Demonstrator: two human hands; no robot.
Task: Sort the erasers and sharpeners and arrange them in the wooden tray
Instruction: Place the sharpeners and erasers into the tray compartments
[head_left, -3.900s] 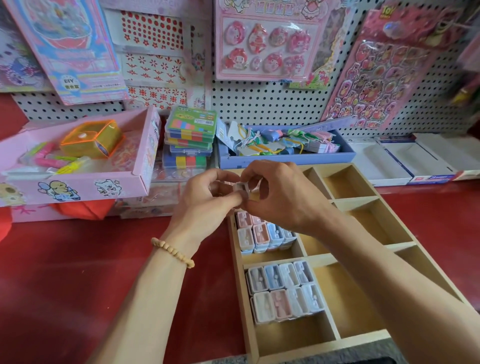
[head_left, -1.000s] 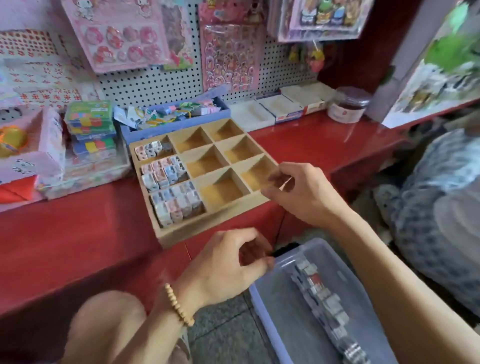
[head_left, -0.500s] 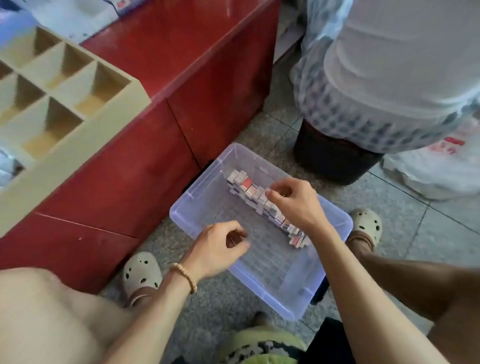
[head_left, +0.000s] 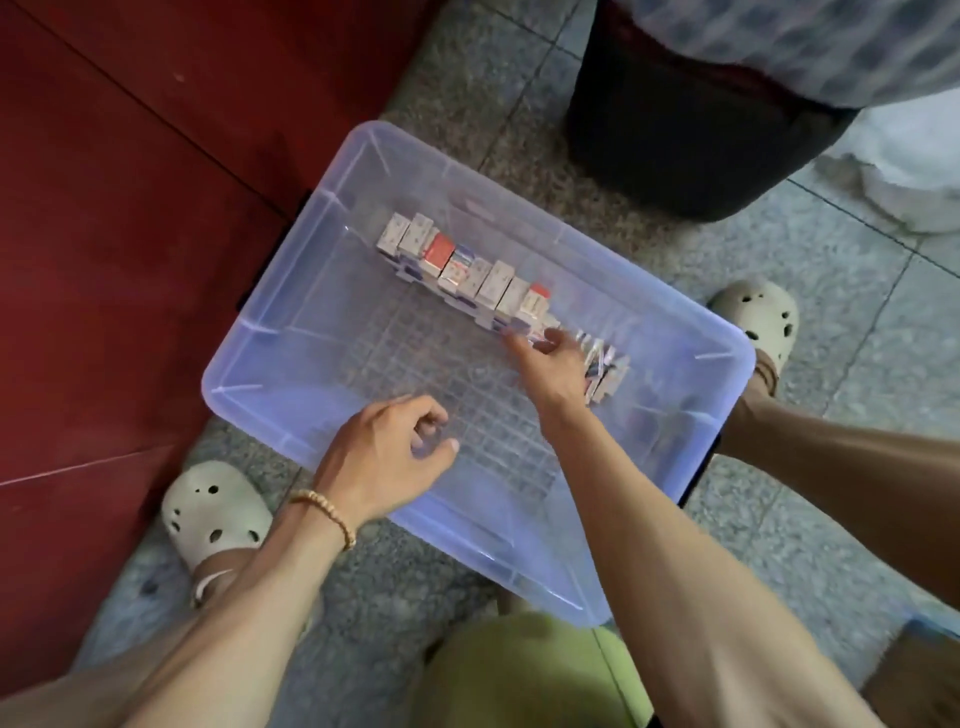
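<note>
Compared with half a second earlier, the wooden tray has left the view and the clear plastic bin (head_left: 291, 332) fills the frame. A diagonal row of small boxed erasers (head_left: 467, 270), mostly white with two red tops, lies on the bin floor. The right hand (head_left: 550, 364) is lowered onto the row's near end, fingers extended and touching it; whether anything is grasped cannot be told. The left hand (head_left: 384, 457) hovers loosely curled, holding nothing.
</note>
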